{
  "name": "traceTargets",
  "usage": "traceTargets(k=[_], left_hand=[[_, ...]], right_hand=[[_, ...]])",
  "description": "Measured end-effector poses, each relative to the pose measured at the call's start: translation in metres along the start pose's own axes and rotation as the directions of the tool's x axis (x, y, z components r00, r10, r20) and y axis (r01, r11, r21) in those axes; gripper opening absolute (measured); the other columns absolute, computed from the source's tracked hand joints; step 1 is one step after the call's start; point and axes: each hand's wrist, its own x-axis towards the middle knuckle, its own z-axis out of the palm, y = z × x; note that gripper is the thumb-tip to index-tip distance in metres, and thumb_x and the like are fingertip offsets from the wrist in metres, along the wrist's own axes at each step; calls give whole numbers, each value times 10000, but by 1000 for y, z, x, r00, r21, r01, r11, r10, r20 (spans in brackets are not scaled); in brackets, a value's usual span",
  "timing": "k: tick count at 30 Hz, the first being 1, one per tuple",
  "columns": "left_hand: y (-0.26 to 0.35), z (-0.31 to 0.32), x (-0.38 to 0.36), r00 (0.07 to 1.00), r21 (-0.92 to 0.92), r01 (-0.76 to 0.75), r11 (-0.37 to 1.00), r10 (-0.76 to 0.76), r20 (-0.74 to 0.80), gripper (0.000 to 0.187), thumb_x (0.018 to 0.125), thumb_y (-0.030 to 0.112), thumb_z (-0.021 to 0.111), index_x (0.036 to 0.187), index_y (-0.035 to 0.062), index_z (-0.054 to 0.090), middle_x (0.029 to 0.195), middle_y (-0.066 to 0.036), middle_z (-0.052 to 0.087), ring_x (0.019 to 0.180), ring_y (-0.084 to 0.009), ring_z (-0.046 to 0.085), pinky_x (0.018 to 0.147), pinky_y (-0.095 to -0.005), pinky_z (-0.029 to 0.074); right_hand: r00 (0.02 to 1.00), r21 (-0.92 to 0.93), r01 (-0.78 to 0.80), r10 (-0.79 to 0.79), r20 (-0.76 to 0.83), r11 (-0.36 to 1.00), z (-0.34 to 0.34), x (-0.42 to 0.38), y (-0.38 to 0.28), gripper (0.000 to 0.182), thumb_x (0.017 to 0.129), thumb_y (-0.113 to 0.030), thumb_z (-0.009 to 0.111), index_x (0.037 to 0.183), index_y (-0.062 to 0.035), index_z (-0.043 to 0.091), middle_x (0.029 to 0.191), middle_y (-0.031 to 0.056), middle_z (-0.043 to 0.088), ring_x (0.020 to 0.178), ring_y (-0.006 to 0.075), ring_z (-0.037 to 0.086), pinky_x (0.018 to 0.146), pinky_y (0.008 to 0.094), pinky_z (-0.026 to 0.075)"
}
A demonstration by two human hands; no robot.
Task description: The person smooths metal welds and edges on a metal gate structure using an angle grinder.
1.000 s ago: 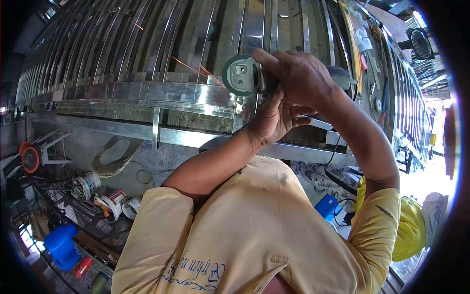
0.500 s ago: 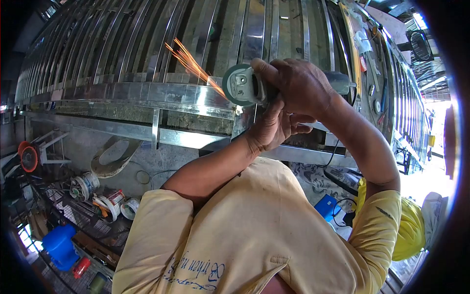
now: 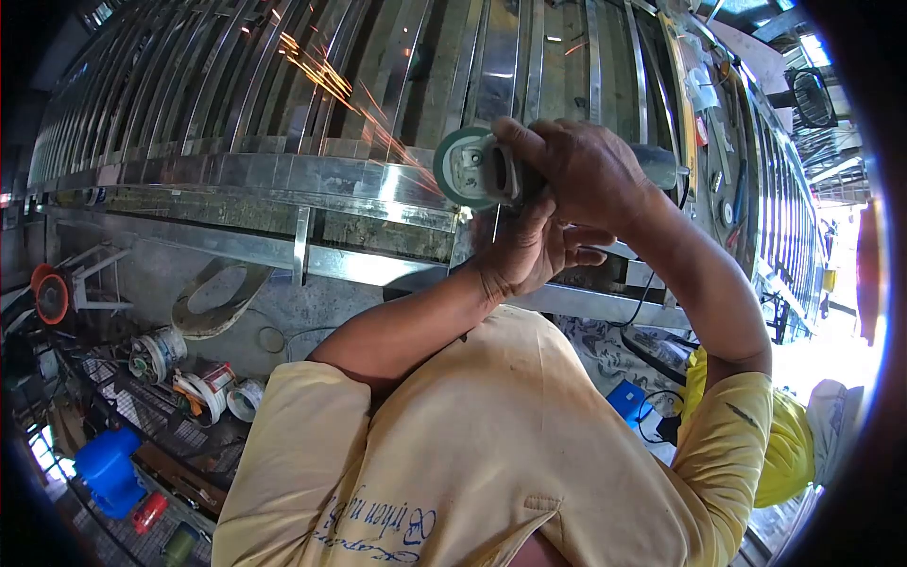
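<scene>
My right hand (image 3: 590, 170) is wrapped round the body of an angle grinder (image 3: 496, 173), holding it over a shiny metal frame (image 3: 368, 184). The grinder's round greenish disc (image 3: 444, 165) meets the frame near a corner, and orange sparks (image 3: 326, 76) fly off to the upper left. Just below the grinder is my left hand (image 3: 539, 250), palm partly turned up, fingers loosely bent and apart. Its thumb side reaches up against the tool's underside; whether it presses on it is hard to see. The grinder's rear end (image 3: 657, 165) sticks out to the right.
Parallel metal bars (image 3: 255, 85) stretch across the far side. A lower metal rail (image 3: 359, 267) runs before my body. Buckets (image 3: 208, 392), an orange-rimmed fan (image 3: 52, 300) and a blue container (image 3: 109, 468) stand at left. A black cord (image 3: 645, 302) hangs at right.
The spark stream has grown longer and spreads wider toward the upper left. The grinder has shifted very slightly to the right; both hands keep nearly the same pose.
</scene>
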Motion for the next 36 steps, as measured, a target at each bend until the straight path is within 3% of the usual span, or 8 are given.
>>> traceTargets(k=[5, 8, 11, 14, 20, 23, 36], left_hand=[[-3, 3, -4, 1000, -3, 12, 1000, -12, -23, 872, 886, 739, 538, 1463, 96, 421, 1400, -145, 561, 1241, -307, 604, 1003, -465, 519], [-5, 0, -4, 1000, -12, 11, 1000, -11, 0, 868, 885, 740, 542, 1463, 103, 425, 1399, -142, 564, 1245, -303, 604, 1012, -464, 512], [-3, 3, -5, 1000, -4, 13, 1000, -14, -18, 863, 883, 739, 546, 1459, 108, 429, 1399, -144, 564, 1253, -304, 598, 1013, -464, 511], [1, 6, -5, 1000, 23, 0, 1000, 1, -24, 864, 875, 741, 553, 1455, 111, 435, 1395, -148, 568, 1254, -310, 597, 1009, -462, 514], [-1, 1, -4, 1000, 7, -7, 1000, 7, -12, 827, 904, 718, 530, 1456, 111, 428, 1384, -154, 576, 1260, -319, 592, 1008, -464, 514], [-3, -3, -8, 1000, -11, -8, 1000, 8, 25, 807, 923, 707, 509, 1459, 111, 422, 1383, -150, 577, 1259, -316, 593, 1011, -466, 513], [-1, 2, -9, 1000, -26, 1, 1000, 0, 15, 769, 947, 688, 479, 1458, 115, 424, 1384, -146, 576, 1253, -313, 597, 1017, -461, 509]], right_hand=[[997, 27, 5, -7, 73, 1000, -7, 1, -3, 763, 709, -177, 790, 1412, -184, 495, 946, 134, 655, 871, 369, 673, 722, 453, 534], [997, -4, -9, 10, 83, 1000, -8, 0, -7, 632, 829, -176, 693, 1424, -250, 492, 987, 128, 657, 918, 348, 692, 719, 439, 548], [997, -30, -1, 3, 72, 1000, -6, -1, -6, 605, 833, -169, 688, 1404, -245, 503, 979, 120, 655, 917, 342, 694, 724, 437, 549], [1000, -3, 27, -27, 14, 1000, -2, 0, -4, 728, 725, -166, 780, 1397, -183, 500, 932, 129, 654, 861, 364, 681, 719, 446, 539], [999, -19, 24, -25, -25, 1000, 1, 0, -6, 689, 750, -175, 767, 1385, -185, 499, 928, 125, 653, 857, 356, 679, 720, 434, 544], [998, -35, -17, 19, 54, 999, -5, 0, -13, 668, 805, -170, 705, 1428, -228, 470, 990, 121, 660, 936, 348, 689, 747, 442, 551], [996, -6, 13, -12, 87, 1000, -7, 3, -11, 728, 776, -161, 720, 1443, -209, 434, 1007, 142, 659, 961, 359, 680, 769, 441, 547]])
